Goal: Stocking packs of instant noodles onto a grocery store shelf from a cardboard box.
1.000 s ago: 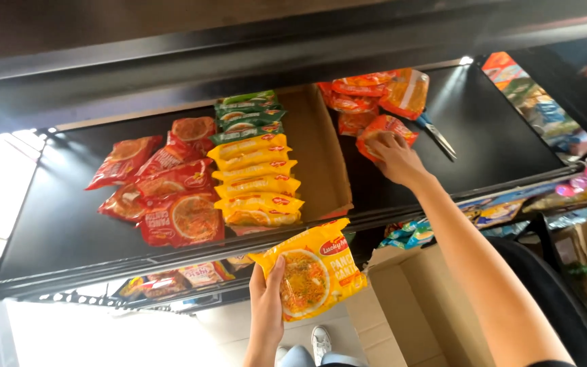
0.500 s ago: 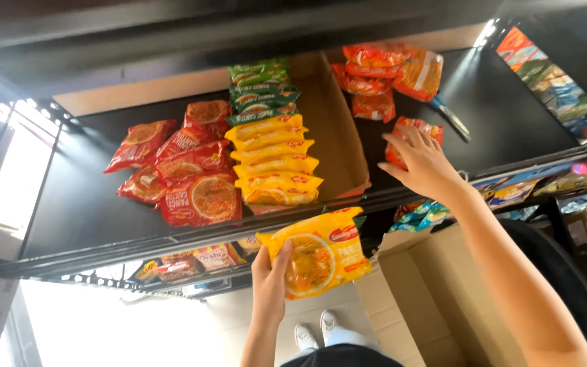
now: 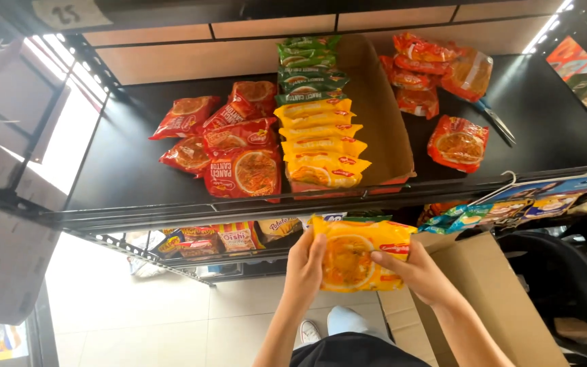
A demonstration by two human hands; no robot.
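A yellow plastic noodle packet (image 3: 356,261) sits low in front of the black metal shelf (image 3: 130,170), gripped at both ends: left hand (image 3: 305,264) fingers curled over its left edge, right hand (image 3: 416,270) wrapped round the right. Above it, a row of matching yellow packets (image 3: 321,139) fills a brown cardboard tray (image 3: 382,115), with red noodle packets (image 3: 229,146) alongside.

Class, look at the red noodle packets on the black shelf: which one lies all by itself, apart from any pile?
The red packet right of the cardboard tray, near the shelf's front edge; the other red ones overlap in piles.

black shelf (image 3: 130,163) | noodle packets (image 3: 242,146) (red, yellow, green) | scissors (image 3: 494,121)
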